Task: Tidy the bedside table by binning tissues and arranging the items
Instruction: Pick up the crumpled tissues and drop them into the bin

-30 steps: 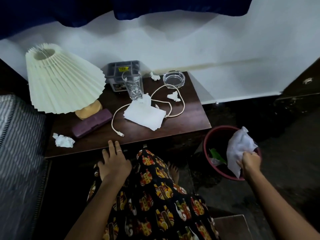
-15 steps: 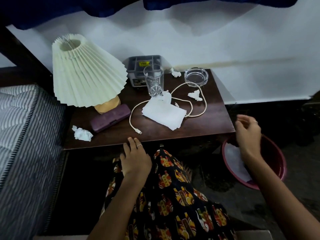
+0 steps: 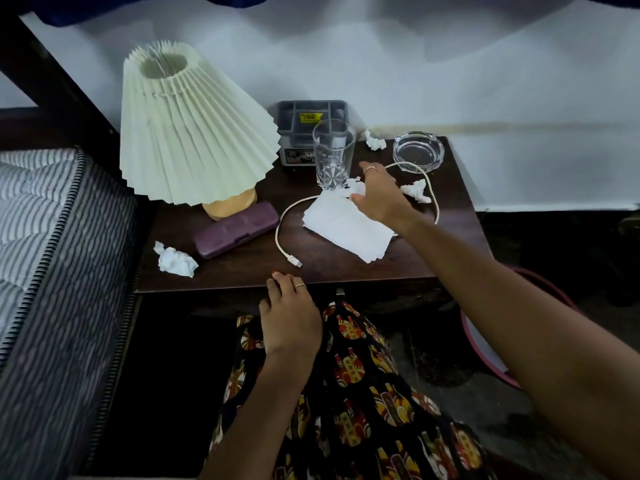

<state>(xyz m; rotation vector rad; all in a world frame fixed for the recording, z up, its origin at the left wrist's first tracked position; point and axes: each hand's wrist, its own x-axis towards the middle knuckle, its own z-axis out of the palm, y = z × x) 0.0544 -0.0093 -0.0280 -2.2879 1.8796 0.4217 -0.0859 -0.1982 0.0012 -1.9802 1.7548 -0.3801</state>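
Note:
On the dark wooden bedside table (image 3: 346,271), my right hand (image 3: 379,199) reaches over a flat white tissue (image 3: 346,232). Its spread fingertips touch a small crumpled tissue (image 3: 351,187) at the foot of the drinking glass (image 3: 333,154). More crumpled tissues lie at the front left (image 3: 175,261), the back (image 3: 375,143) and right of my hand (image 3: 417,191). My left hand (image 3: 291,315) rests empty on the table's front edge. The red bin (image 3: 505,375) stands on the floor at the right, mostly hidden by my right arm.
A pleated cream lamp (image 3: 194,133) takes up the table's left side, with a purple case (image 3: 236,229) in front of it. A grey organiser box (image 3: 308,114), a glass ashtray (image 3: 418,152) and a white cable (image 3: 282,233) are also there. A striped mattress (image 3: 52,254) lies to the left.
My right hand let the large tissue go into the bin, then rose and moved left over the table to the tissues by the glass. My left hand stayed at the edge.

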